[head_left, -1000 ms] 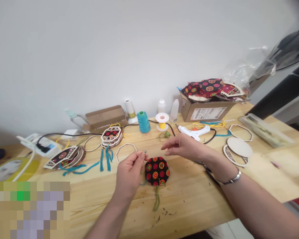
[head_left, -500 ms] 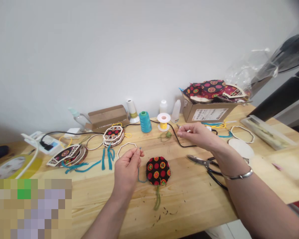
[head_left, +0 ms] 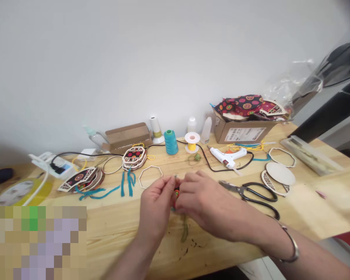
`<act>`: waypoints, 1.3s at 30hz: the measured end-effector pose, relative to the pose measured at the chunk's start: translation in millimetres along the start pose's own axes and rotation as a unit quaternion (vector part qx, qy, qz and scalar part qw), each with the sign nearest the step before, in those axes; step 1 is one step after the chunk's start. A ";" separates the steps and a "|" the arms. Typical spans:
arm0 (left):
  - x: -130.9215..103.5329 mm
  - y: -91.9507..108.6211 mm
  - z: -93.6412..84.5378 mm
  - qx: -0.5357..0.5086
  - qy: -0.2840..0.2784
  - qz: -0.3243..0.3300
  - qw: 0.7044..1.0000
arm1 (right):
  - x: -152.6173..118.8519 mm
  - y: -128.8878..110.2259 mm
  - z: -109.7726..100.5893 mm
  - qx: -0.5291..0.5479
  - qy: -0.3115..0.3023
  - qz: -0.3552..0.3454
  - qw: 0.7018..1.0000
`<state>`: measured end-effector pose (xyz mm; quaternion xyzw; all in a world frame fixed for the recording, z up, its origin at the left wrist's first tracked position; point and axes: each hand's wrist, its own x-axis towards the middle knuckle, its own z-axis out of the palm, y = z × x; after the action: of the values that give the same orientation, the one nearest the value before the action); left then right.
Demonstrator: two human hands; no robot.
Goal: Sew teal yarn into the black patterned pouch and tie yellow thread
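Patterned fabric piece (head_left: 177,193) at wooden table (head_left: 105,229), mostly covered; left hand (head_left: 157,200) beside it, pinched narrow, can't tell on what; right hand (head_left: 202,202) curled over it, grip unclear; scissors (head_left: 241,190) farther right; cardboard box (head_left: 218,134) near grey wall (head_left: 163,58).

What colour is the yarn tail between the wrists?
The yarn tail is olive green; see head view.

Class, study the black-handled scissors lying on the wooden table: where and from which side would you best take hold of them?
Probably by the black handle loops, coming from the right. The scissors lie with their loops toward the right and their blades pointing left, so this approach should keep clear of the cutting edges.
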<state>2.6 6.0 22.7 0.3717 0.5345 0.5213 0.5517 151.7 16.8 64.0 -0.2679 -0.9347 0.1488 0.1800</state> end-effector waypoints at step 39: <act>14.9 -15.0 -7.5 0.048 0.037 -0.014 0.998 | 6.0 25.0 1.7 0.153 -0.059 -0.030 0.986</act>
<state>-3.7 16.6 4.0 0.3705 0.5844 0.5008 0.5201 157.4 40.1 54.7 -0.2000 -0.9174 0.3005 0.1675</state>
